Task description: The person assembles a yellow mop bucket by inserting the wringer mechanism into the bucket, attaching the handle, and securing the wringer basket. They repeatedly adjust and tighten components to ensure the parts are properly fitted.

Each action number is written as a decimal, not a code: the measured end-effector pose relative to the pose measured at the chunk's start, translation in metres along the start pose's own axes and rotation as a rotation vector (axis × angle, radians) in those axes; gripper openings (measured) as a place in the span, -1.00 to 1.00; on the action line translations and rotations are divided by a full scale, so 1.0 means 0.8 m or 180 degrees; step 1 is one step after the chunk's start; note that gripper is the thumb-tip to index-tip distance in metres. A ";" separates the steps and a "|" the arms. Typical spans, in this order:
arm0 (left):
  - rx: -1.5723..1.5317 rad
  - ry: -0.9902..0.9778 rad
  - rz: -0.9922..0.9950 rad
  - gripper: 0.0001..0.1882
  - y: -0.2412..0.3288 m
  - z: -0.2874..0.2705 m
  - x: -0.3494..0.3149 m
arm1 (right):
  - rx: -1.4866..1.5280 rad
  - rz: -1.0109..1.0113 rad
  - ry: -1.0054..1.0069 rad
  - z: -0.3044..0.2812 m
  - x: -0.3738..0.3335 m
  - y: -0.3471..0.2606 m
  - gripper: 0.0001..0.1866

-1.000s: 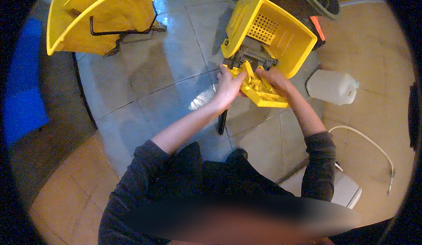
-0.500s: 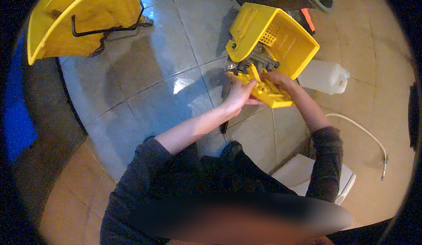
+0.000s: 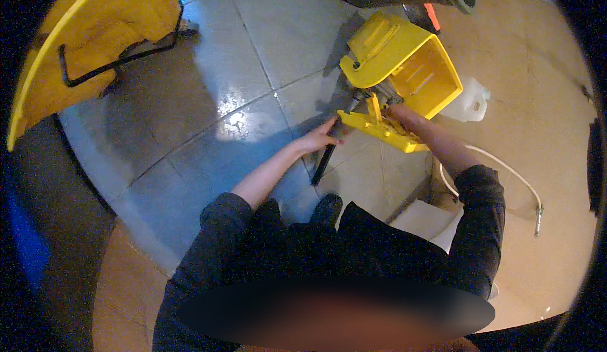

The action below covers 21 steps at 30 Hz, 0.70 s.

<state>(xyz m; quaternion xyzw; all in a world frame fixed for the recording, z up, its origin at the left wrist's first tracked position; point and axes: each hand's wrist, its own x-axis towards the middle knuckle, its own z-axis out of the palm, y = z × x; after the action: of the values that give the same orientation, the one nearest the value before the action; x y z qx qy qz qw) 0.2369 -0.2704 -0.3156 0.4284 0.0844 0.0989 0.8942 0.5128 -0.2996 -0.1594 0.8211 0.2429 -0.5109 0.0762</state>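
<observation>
had left hand (image 3: 315, 139) loosely spread at the left end of the yellow panel (image 3: 382, 131), right of frame centre; had right hand (image 3: 404, 118) at its upper side; could not tell that grip.

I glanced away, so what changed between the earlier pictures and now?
The left hand has eased off the yellow panel, leftward to its end, near the black bar; contact is unclear. The yellow box appears turned, showing more of its outer side, though the view shifted too. The right hand stays at the panel; the jug still lies beside the box.
</observation>
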 end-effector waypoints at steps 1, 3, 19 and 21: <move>-0.0257 0.0054 -0.0116 -0.17 -0.014 -0.003 0.004 | -0.0178 0.0018 0.0190 0.005 0.003 0.003 -0.69; -0.0638 0.0234 -0.0640 -0.18 -0.034 -0.002 0.011 | -0.0169 -0.0208 0.0380 0.011 0.007 0.011 -0.66; -0.1121 0.1035 -0.0985 -0.18 -0.124 0.028 0.040 | -0.0188 0.0737 0.1376 0.093 0.064 0.108 -0.13; -0.1312 0.1157 -0.0988 -0.18 -0.141 0.042 0.037 | -0.0013 0.0055 0.1593 0.104 0.060 0.128 -0.15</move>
<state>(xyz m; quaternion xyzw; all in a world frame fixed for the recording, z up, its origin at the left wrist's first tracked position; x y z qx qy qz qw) 0.2848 -0.3577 -0.3853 0.1954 0.2853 0.0512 0.9369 0.5121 -0.4047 -0.2529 0.9239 0.2481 -0.2905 0.0197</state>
